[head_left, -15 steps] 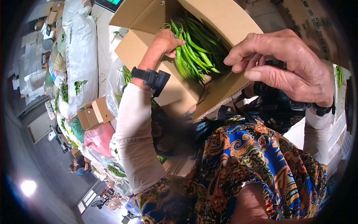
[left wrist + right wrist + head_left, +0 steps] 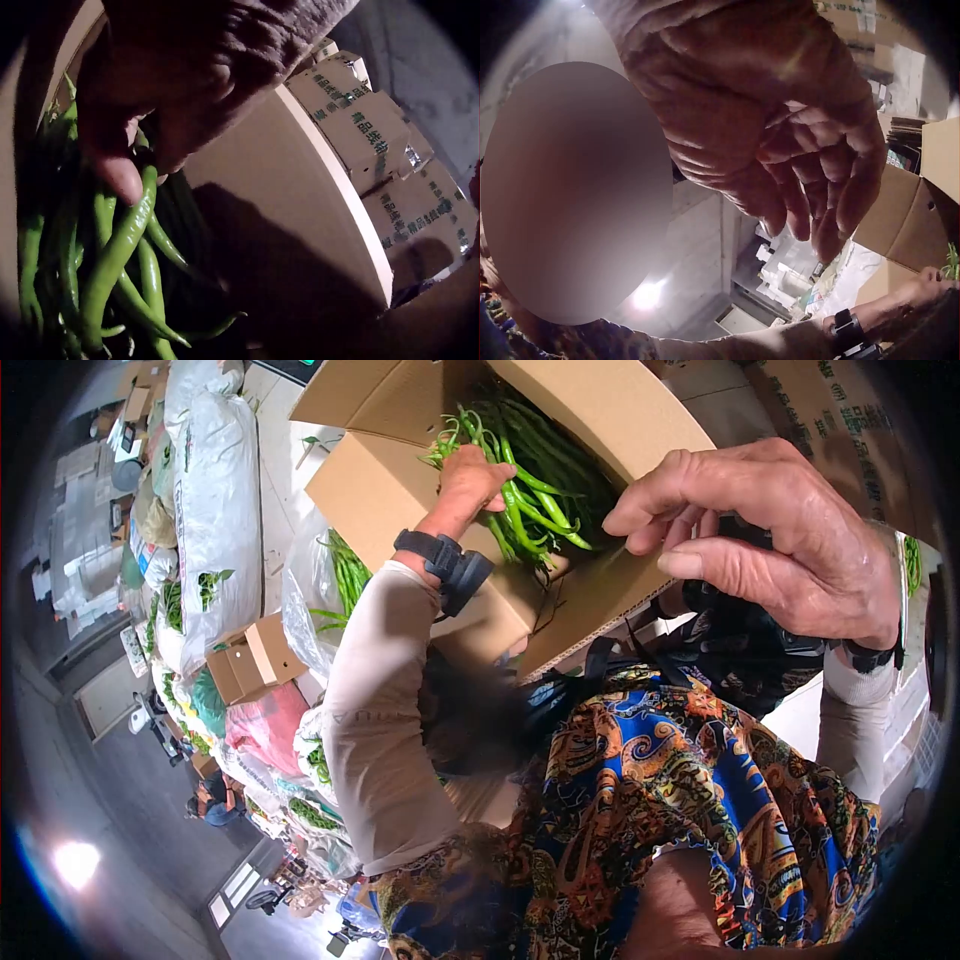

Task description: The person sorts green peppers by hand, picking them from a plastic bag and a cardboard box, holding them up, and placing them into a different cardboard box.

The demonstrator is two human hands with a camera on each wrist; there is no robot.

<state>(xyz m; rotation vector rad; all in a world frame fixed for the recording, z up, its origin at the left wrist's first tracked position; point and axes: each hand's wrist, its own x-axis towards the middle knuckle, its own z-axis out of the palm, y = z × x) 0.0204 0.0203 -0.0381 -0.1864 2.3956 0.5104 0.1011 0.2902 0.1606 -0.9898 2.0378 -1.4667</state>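
Inside an open cardboard box [image 2: 630, 405] lie many long green chili peppers [image 2: 545, 510]. My left hand [image 2: 468, 485] reaches over the box's near-left flap and grips a bunch of them from above. In the left wrist view, the thumb and fingers [image 2: 124, 176] pinch the upper end of a glossy pepper [image 2: 112, 270], with more peppers hanging beside and below it. My right hand [image 2: 760, 540] hovers at the right side of the box with nothing in it. Its fingers [image 2: 829, 195] are loosely bent, and the thumb stands apart from them.
Left of the box stands a clear plastic bag [image 2: 310, 590] with green peppers. White sacks [image 2: 215, 510] line the floor beyond, beside a small open carton [image 2: 255, 660]. Printed cardboard boxes [image 2: 364, 135] are stacked past the box wall in the left wrist view.
My left hand has moved a little to the right over the box, and the gripped peppers have shifted with it. The right hand has stayed nearly still.
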